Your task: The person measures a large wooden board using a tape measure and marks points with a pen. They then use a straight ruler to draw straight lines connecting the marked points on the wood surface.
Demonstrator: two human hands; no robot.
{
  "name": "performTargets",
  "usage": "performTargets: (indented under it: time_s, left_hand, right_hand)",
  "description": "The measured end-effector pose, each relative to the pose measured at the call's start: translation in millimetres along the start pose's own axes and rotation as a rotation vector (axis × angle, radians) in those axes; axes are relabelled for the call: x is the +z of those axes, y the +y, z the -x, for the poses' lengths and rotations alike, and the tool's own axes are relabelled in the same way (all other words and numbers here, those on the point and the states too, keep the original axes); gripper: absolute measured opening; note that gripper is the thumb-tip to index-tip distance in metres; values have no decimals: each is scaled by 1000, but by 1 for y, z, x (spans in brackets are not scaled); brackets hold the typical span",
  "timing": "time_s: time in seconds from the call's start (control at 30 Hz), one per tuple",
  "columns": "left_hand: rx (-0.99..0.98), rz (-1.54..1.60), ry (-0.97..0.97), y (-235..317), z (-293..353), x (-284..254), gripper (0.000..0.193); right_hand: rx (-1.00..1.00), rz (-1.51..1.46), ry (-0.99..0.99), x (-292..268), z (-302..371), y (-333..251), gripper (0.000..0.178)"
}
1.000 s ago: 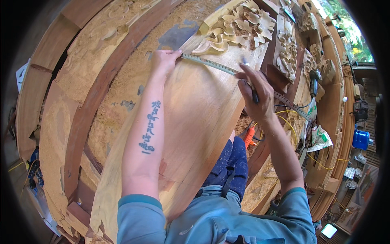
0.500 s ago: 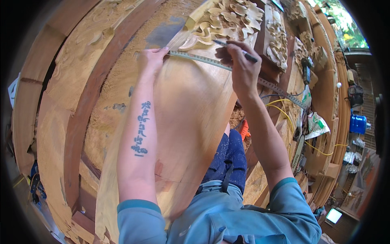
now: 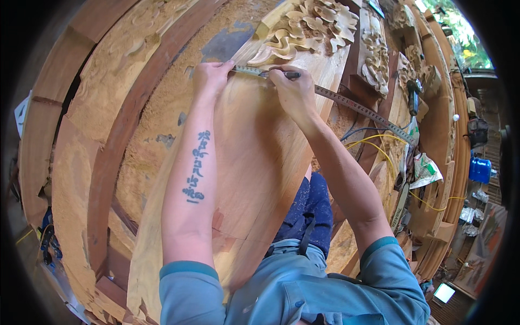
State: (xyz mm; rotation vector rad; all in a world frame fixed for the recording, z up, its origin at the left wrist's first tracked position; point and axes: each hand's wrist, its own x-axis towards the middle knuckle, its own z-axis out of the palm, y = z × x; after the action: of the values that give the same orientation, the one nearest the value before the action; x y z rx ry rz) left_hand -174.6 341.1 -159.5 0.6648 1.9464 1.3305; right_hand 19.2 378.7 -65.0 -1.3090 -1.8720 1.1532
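Observation:
A long, pale wooden panel (image 3: 244, 157) lies under both arms, with carved leaves and scrolls (image 3: 306, 32) at its far end. A tape measure (image 3: 352, 103) runs across the panel and out past its right edge. My left hand (image 3: 212, 77) pinches the tape's end at the panel's left edge. My right hand (image 3: 292, 92) grips a dark pen (image 3: 293, 75), its tip down by the tape just below the carving. The right fingers rest close to the tape; whether they press on it I cannot tell.
Sawdust-covered boards (image 3: 146, 157) flank the panel on the left. To the right are carved pieces (image 3: 374, 59), a black tool (image 3: 414, 97), a yellow cable (image 3: 387, 154), and a white-and-green bag (image 3: 428, 170). A blue water jug (image 3: 479, 169) stands farther right.
My right hand has moved left and down with the pen, bringing its tip from over the carving's edge to the tape. My left hand still holds the tape's end.

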Motion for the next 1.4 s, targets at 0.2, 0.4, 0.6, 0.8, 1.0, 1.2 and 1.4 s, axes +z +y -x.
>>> performTargets:
  time_s: [0.2, 0.4, 0.6, 0.8, 1.0, 1.2, 1.4]
  left_hand:
    - [2, -18, -4, 4, 0, -1, 37]
    - [14, -45, 15, 1, -1, 0, 36]
    - [-19, -54, 10, 7, 6, 8, 37]
    - [55, 12, -21, 3, -14, -8, 42]
    - [144, 146, 155, 69, 66, -102, 46]
    - [462, -405, 203, 65, 290, -185, 44]
    - [788, -893, -95, -14, 374, -165, 47]
  right_hand:
    - [47, 2, -15, -1, 2, -5, 27]
    - [60, -65, -72, -8, 0, -1, 27]
    - [-311, 17, 238, -58, 3, 5, 32]
    - [-347, 905, -57, -121, 30, 47, 19]
    - [-251, 545, -112, -143, 172, 31, 12]
    - [-32, 345, -246, -145, 338, 32, 9]
    - [-96, 289, -253, -113, 365, 23, 10]
